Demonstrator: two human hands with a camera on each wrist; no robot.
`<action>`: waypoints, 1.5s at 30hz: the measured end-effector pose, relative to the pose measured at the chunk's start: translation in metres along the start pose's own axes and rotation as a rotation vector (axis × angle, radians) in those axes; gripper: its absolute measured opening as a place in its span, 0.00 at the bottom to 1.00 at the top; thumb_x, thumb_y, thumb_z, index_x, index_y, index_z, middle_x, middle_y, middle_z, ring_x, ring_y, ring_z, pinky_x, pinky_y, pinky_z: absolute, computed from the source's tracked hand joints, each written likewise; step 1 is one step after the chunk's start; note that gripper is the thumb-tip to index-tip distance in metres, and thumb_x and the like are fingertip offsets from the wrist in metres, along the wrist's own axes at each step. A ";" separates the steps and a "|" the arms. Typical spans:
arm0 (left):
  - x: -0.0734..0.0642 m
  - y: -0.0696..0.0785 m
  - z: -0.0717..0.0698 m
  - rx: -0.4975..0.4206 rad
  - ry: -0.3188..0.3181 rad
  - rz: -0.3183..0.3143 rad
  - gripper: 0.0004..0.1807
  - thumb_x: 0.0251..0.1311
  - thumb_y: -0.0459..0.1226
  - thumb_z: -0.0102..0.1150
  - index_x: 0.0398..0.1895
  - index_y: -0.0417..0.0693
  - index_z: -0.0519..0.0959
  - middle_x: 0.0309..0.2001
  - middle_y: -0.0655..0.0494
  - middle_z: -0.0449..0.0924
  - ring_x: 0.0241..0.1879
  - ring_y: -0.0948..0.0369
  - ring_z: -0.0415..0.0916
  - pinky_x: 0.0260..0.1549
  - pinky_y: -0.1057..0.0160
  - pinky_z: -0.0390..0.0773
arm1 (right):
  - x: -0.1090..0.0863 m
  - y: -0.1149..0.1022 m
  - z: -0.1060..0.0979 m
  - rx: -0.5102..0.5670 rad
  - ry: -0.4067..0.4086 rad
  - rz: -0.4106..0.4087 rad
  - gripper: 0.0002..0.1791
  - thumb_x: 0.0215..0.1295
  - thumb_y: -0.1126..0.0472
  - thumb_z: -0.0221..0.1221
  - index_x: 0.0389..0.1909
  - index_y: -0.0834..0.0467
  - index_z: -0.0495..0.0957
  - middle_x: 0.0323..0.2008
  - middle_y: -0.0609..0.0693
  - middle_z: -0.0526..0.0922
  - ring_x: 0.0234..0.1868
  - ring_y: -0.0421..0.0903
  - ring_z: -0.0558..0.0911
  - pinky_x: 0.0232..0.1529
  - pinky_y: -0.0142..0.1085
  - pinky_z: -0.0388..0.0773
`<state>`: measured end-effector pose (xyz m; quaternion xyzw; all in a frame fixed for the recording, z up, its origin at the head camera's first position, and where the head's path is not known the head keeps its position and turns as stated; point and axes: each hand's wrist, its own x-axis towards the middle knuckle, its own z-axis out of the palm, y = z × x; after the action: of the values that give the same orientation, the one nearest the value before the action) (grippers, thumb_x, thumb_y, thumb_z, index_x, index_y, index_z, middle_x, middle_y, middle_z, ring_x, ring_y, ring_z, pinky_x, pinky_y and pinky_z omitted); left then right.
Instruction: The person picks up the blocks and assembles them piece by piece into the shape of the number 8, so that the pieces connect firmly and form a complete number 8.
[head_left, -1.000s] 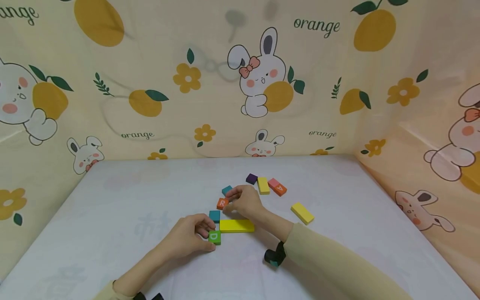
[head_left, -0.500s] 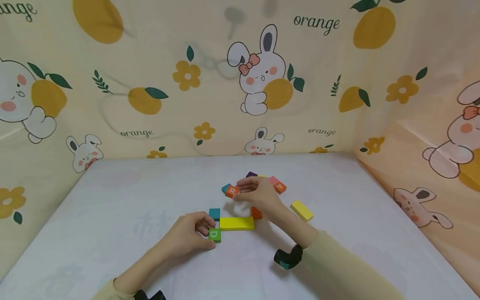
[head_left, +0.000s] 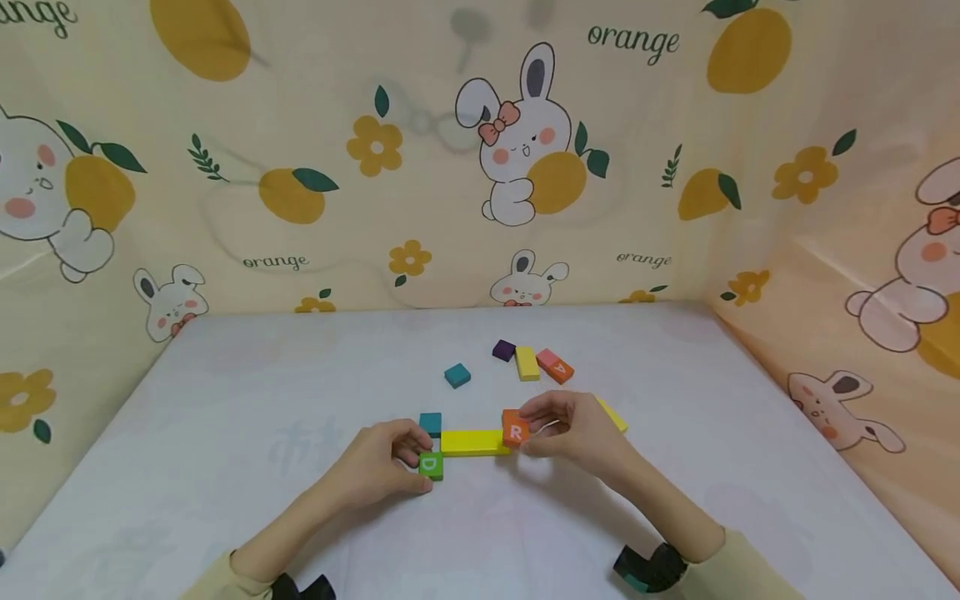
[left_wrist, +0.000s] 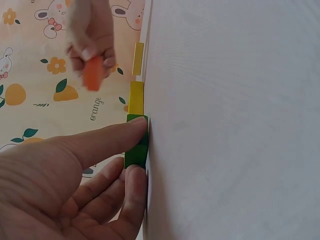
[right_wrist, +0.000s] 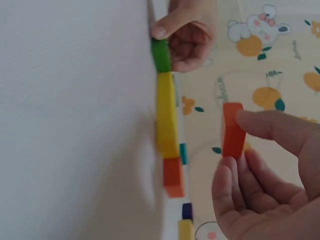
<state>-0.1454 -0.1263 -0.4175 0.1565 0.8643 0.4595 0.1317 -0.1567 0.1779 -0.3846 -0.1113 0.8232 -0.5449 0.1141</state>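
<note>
In the head view my left hand (head_left: 369,468) pinches a green letter D block (head_left: 431,466) lying on the table, thumb at its near side. A long yellow block (head_left: 474,442) lies just right of it, and a teal block (head_left: 430,424) sits behind. My right hand (head_left: 581,429) holds an orange letter R block (head_left: 514,428) between thumb and fingers, above the yellow block's right end. The right wrist view has this orange block (right_wrist: 233,130) off the table. Below, another orange block (right_wrist: 173,177) lies at the yellow block's end; the head view hides it.
Farther back lie a teal block (head_left: 457,376), a purple block (head_left: 504,350), a yellow block (head_left: 527,364) and a pink-and-orange piece (head_left: 555,366) with an A. Another yellow block (head_left: 612,414) is partly hidden behind my right hand. A printed cloth (head_left: 360,208) hangs behind the table.
My right hand has picked up the orange R block from beside the far teal block and carried it rightward, then nearer, above the yellow block's right end. The left hand stays on the green block.
</note>
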 end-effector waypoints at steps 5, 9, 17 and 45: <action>0.000 0.000 0.000 -0.003 -0.002 -0.007 0.23 0.44 0.37 0.80 0.44 0.46 0.80 0.38 0.60 0.80 0.37 0.59 0.77 0.38 0.61 0.79 | -0.004 0.011 -0.001 -0.065 -0.099 -0.006 0.19 0.48 0.66 0.75 0.43 0.59 0.82 0.38 0.51 0.83 0.39 0.51 0.79 0.40 0.35 0.80; 0.000 0.000 0.000 -0.007 -0.001 -0.013 0.23 0.44 0.36 0.80 0.44 0.46 0.80 0.38 0.60 0.80 0.37 0.59 0.77 0.37 0.63 0.79 | -0.002 0.015 0.001 -0.095 -0.144 -0.016 0.18 0.47 0.66 0.75 0.41 0.58 0.83 0.35 0.51 0.83 0.37 0.50 0.79 0.38 0.34 0.80; 0.002 0.002 0.001 -0.019 -0.001 -0.012 0.23 0.44 0.36 0.79 0.44 0.45 0.80 0.38 0.59 0.79 0.37 0.58 0.76 0.36 0.64 0.79 | 0.001 0.021 -0.001 -0.091 -0.195 0.016 0.19 0.47 0.68 0.76 0.41 0.60 0.82 0.36 0.52 0.82 0.37 0.51 0.79 0.39 0.33 0.80; 0.009 0.003 0.004 -0.013 0.026 -0.012 0.23 0.44 0.36 0.80 0.44 0.46 0.80 0.38 0.59 0.79 0.37 0.58 0.76 0.36 0.65 0.79 | 0.011 0.023 -0.010 -0.096 -0.187 0.014 0.20 0.46 0.68 0.76 0.42 0.61 0.81 0.36 0.52 0.81 0.38 0.51 0.79 0.36 0.32 0.78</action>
<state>-0.1514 -0.1184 -0.4181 0.1446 0.8638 0.4664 0.1244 -0.1721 0.1922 -0.4030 -0.1611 0.8348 -0.4913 0.1890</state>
